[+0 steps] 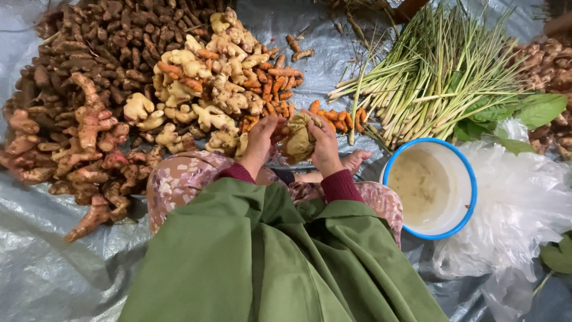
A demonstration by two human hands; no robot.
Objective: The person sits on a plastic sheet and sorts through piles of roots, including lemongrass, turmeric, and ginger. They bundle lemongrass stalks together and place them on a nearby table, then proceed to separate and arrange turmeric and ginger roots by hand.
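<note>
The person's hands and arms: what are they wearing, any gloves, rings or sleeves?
Both hands are bare: no gloves show on the left hand or the right hand, and I can make out no rings or watch. Each wrist ends in a snug, dark red ribbed cuff. Over the arms hangs a loose olive-green garment with soft folds.

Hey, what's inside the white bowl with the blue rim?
The bowl holds a cloudy beige liquid with a few small specks. The murk hides its bottom.
</note>
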